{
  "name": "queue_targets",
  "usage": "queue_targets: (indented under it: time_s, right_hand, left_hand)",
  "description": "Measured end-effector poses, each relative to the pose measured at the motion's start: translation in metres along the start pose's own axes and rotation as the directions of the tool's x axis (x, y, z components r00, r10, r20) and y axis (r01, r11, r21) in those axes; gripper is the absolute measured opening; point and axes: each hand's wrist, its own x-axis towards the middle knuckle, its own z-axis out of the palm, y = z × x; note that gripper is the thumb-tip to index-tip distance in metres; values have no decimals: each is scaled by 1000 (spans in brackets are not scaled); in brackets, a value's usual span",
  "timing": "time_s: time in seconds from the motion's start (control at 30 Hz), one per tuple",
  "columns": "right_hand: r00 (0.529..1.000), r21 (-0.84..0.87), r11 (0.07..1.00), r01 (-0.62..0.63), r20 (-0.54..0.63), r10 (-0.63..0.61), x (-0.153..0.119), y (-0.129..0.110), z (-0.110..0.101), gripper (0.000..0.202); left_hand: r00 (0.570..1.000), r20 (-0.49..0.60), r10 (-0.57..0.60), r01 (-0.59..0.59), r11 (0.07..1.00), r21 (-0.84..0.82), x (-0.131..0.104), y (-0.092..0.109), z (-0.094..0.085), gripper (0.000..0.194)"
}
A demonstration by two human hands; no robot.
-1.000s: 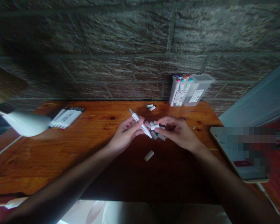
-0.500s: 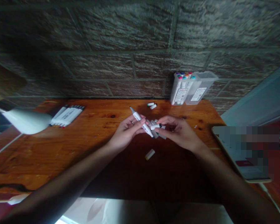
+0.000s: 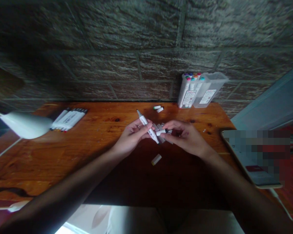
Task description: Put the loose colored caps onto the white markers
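Since the earlier frames the view has shifted a little, so the desk point(image 3: 100, 113) and the things on it sit slightly higher in it; the marker point(image 3: 143, 119) slants a bit more steeply and the cap point(image 3: 161, 133) lies slightly closer to its barrel.

The left hand point(image 3: 133, 136) grasps the marker around the middle, thumb on top and fingers closed beneath. Its bare grey end with a dark tip points away from the person, to the left; its other end points back to the right. The right hand point(image 3: 185, 135) pinches the white cap by its dark end between thumb and fingertips, a small opening filled by the cap. Cap and marker are just beside each other, over the middle of the desk; whether they touch cannot be told.

A heap of loose caps point(image 3: 161, 139) shows between the hands, and a yellow-ended cap point(image 3: 156, 159) lies nearer the person.

Dark lettering runs along the barrel, too small to read. The row of markers point(image 3: 72, 119) at left bears similar print, also illegible. Two clear plastic boxes point(image 3: 211, 84) stand against the wall point(image 3: 136, 32), each with a white label point(image 3: 189, 97); coloured marks show on one, but the words are unreadable.
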Motion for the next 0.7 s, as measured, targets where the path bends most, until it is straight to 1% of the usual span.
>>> queue_targets:
  time_s: [0.2,0.47,0.7]
  right_hand:
    - [999,-30,999,-14,33,14,-1,-2,1,18]
    - [999,-67,998,-21,23,22,0,-6,1,16]
    - [999,-57,998,-9,37,12,-1,-3,2,15]
  left_hand:
    - [1000,6,7,-7,1000,23,-1,0,1,18]
    - [999,37,24,-25,999,31,0,-2,0,16]
    - [999,37,33,-35,998,47,1,-3,0,18]
